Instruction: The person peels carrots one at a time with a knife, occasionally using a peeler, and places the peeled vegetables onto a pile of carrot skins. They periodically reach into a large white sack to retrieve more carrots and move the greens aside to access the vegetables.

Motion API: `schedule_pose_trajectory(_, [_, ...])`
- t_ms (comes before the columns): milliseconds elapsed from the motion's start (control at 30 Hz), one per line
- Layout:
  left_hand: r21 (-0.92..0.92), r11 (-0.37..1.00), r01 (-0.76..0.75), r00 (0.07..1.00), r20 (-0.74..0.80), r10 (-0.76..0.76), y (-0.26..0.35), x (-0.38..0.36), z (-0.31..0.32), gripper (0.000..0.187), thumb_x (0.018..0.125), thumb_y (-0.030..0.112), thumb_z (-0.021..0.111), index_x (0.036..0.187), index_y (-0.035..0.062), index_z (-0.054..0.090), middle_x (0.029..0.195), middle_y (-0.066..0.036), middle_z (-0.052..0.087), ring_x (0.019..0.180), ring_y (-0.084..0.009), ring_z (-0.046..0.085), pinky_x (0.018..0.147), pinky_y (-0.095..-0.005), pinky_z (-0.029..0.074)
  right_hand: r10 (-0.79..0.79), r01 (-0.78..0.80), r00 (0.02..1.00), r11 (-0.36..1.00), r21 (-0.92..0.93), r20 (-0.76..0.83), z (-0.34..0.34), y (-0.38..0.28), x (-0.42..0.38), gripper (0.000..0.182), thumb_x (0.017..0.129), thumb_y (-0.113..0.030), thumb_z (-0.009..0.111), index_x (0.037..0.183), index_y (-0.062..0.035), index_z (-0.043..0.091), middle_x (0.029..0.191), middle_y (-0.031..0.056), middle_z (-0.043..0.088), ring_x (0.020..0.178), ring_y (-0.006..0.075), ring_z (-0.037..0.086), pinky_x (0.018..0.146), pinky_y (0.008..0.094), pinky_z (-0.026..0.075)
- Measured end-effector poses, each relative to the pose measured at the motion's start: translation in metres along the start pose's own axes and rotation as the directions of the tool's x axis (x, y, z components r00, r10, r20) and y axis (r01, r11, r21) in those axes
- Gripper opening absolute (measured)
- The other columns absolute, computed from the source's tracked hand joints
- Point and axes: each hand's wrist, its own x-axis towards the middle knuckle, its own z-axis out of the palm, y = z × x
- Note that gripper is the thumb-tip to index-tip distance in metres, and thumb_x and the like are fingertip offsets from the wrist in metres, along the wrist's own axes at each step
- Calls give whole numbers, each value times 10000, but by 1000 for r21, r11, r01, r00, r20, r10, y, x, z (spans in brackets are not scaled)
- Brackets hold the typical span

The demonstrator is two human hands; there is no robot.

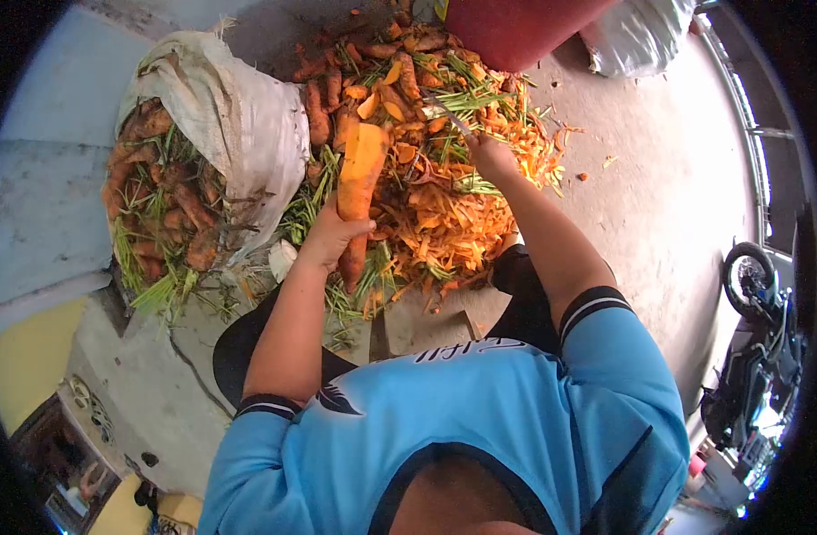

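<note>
My left hand (335,234) is closed round the lower part of a big carrot (362,169), which stands nearly upright. Its upper part is pared to bright orange flesh, while brownish skin remains on the lower end. To the right, my right hand (493,159) grips a knife (450,116), its thin blade pointing up and left, apart from the carrot. Under and between both hands spreads a heap of orange peelings (453,227) mixed with green stalks. Several unpeeled carrots (319,116) lie at the heap's far left side. The knife's handle is hidden in my fingers.
A white woven sack (261,134) lies open at the left, with unpeeled carrots (172,205) and greens in its mouth. A red container (520,31) stands behind the heap, beside a pale bag (640,40). Concrete floor (640,178) extends right towards a motorcycle (760,357).
</note>
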Motion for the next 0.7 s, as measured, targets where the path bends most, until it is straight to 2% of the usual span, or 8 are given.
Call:
schedule_pose_trajectory(100, [11,997,-74,997,-7,74,0,2,-2,703,624,-27,653,1230,54,306,1098,-74,457,977,-195,474,829,-311,402,-229,27,898,881,-472,-375,25,-8,-5,411,851,-244,413,1230,-90,368,1215,116,447,1084,302,451,918,442,327])
schedule_pose_trajectory(133, [20,994,-106,994,-10,106,1,2,-2,721,617,-43,654,1237,55,299,1122,-72,449,1010,-196,459,855,-311,387,-384,110,844,807,-581,-374,28,-16,-14,392,845,-212,426,1218,-99,392,1291,68,366,1140,281,390,975,451,251])
schedule_pose_trajectory(233, [130,977,-169,985,-11,172,8,-2,2,749,607,-73,648,1249,55,284,1160,-71,436,1063,-197,436,879,-310,373,-173,239,971,693,-680,165,41,-43,-17,335,845,-182,418,1165,-89,453,1118,74,517,1068,239,445,916,442,302])
schedule_pose_trajectory(333, [139,973,-184,980,-50,192,12,-5,5,762,609,-74,641,1261,57,269,1166,-70,432,1084,-194,429,888,-306,370,-238,193,971,780,-596,3,79,-30,-10,280,845,-186,420,1093,-104,520,1025,63,563,1035,221,461,914,432,288])
schedule_pose_trajectory(467, [80,939,-334,942,-16,336,11,-6,5,784,612,-81,627,1281,62,245,1191,-67,413,1092,-188,433,894,-313,374,-223,179,975,781,-599,1,91,-27,4,254,843,-221,423,1037,-134,563,985,62,575,1013,243,470,958,419,214])
schedule_pose_trajectory(567, [165,937,-308,947,-42,318,13,-6,4,778,617,-82,622,1282,58,242,1192,-66,412,1093,-189,435,898,-311,373,-229,187,973,871,-454,-39,59,-45,-18,259,848,-250,419,1029,-149,575,993,74,570,1038,237,453,959,429,195])
schedule_pose_trajectory(600, [140,951,-277,956,-59,287,17,-8,6,786,611,-81,630,1282,53,243,1202,-65,409,1104,-187,425,905,-307,362,-280,178,945,875,-451,-171,65,-39,-5,270,850,-282,420,1020,-154,586,925,82,589,931,268,520,904,437,285])
schedule_pose_trajectory(700, [84,964,-251,964,-70,257,24,-11,11,794,605,-82,638,1284,43,245,1225,-66,401,1128,-183,404,920,-299,339,-204,192,960,978,-76,-194,41,-43,7,312,856,-299,414,1030,-88,564,815,109,596,749,317,566,754,426,405])
